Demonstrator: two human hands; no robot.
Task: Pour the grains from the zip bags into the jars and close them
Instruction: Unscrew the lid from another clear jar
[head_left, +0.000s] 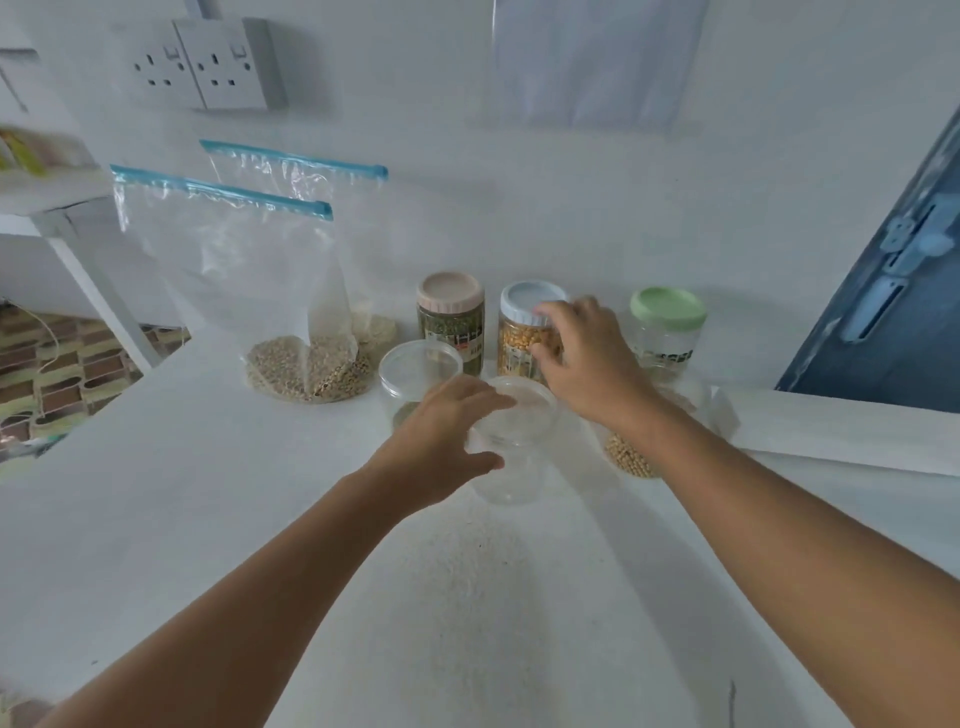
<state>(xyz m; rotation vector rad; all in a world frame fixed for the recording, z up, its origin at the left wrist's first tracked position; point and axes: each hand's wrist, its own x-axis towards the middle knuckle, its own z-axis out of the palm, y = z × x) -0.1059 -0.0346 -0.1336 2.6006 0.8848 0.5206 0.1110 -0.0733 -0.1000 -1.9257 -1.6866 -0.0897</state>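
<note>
While the left hand (447, 441) grips an open jar (511, 441), the right hand (587, 358) clasps the blue-lidded jar (527, 332) near the wall.

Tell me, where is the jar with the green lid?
In the head view, the jar with the green lid stands far right in the back row by the wall, right of the blue-lidded jar.
</note>
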